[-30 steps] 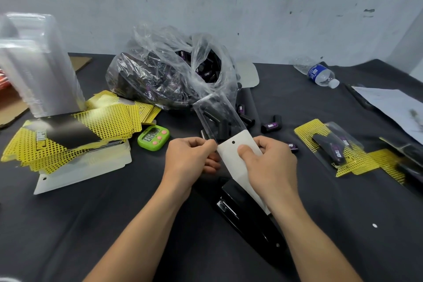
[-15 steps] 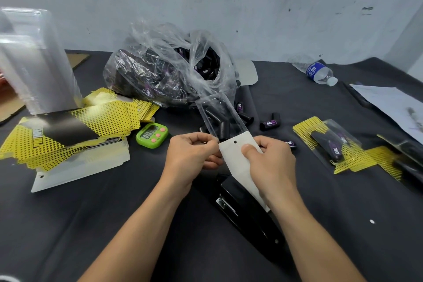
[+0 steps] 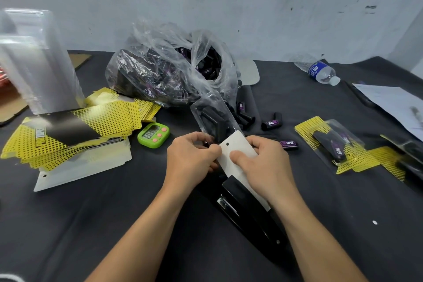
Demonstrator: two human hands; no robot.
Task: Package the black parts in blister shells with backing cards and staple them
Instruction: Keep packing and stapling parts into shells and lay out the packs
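A: Hands?

B: Both are over the middle of the worktop (image 3: pixel 91 224). The left hand (image 3: pixel 192 160) has its fingers curled together, pinching the left edge of the backing card (image 3: pixel 242 146) near the punched hole. The right hand (image 3: pixel 263 167) grips the same card from the other side, thumb pressed on its white face and fingers wrapped behind.

A: Shell?

B: A clear blister shell (image 3: pixel 212 112) rises from the card's top edge, away from the person, with a black part (image 3: pixel 219 127) inside. How far the card sits into the shell, I cannot tell.

A: Underneath?

B: A black stapler (image 3: pixel 247 210) lies on the worktop. The card's lower end overlaps it in view. Whether they touch, I cannot tell.

A: Surroundings?

B: A plastic bag of black parts (image 3: pixel 169 75) sits behind the shell, with loose parts (image 3: pixel 272 122) just right of it. On the left is a stack of yellow cards (image 3: pixel 75 130) with a green timer (image 3: pixel 153 134) beside it. A tall stack of clear shells (image 3: pixel 34 62) stands far left. There is a finished package (image 3: pixel 336 146) on the right and a water bottle (image 3: pixel 320 72) at back right.
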